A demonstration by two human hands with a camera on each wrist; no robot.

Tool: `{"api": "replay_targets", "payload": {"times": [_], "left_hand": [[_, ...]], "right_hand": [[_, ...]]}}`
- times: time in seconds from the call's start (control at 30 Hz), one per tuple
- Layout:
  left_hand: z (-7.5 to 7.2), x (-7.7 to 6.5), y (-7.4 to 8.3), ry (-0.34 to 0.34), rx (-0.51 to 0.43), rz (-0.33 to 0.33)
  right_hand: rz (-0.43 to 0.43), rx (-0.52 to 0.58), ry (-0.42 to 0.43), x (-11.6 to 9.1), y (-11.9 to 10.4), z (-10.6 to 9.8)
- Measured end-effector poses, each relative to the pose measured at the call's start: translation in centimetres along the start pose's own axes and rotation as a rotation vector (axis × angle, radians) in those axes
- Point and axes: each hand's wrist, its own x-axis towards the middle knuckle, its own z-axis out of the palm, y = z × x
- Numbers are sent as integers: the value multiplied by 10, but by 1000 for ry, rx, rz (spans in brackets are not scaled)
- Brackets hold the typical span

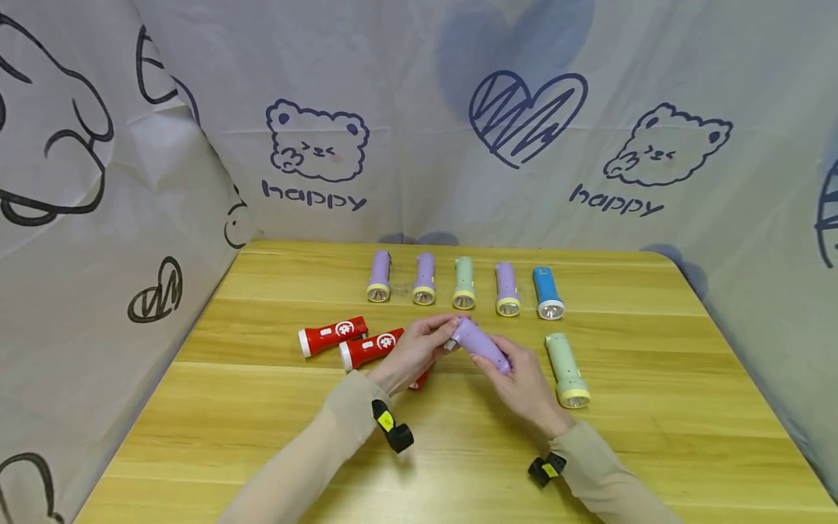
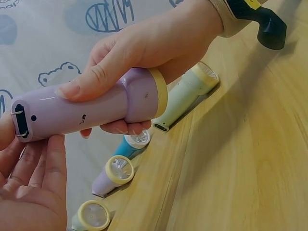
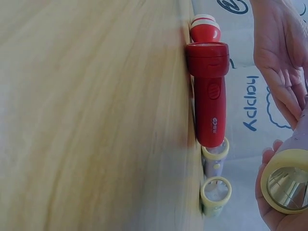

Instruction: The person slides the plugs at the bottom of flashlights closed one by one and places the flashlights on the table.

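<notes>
A purple flashlight (image 1: 481, 343) is held above the middle of the table. My right hand (image 1: 524, 382) grips its body near the head, thumb along the side in the left wrist view. At the tail end, my left hand (image 1: 422, 346) pinches it between thumb and fingers. A dark slot with small metal prongs (image 2: 20, 122) shows in that end. The yellow-rimmed lens (image 3: 288, 187) faces the right wrist camera. Two red flashlights (image 1: 330, 336) lie by my left hand, and a third, darker red flashlight (image 3: 211, 106) is mostly hidden under it in the head view.
A back row holds purple flashlights (image 1: 380, 276), a green flashlight (image 1: 464, 280) and a blue flashlight (image 1: 546, 291). Another green flashlight (image 1: 566, 371) lies right of my right hand. A printed cloth (image 1: 406, 167) hangs behind the wooden table (image 1: 655, 437).
</notes>
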Motion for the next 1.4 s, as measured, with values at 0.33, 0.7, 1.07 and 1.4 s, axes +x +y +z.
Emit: {"api": "replay_targets", "payload": {"times": [0.33, 0.7, 1.07, 1.4], "left_hand": [[1, 0, 1, 39, 42, -15], [3, 4, -1, 110, 126, 32], [5, 5, 4, 176, 374, 146], [-5, 0, 18, 48, 650, 237]], "right_hand": [[23, 0, -19, -1, -2, -1], [24, 15, -34, -2, -2, -2], [74, 5, -82, 0, -5, -4], [80, 13, -80, 3, -5, -8]]}}
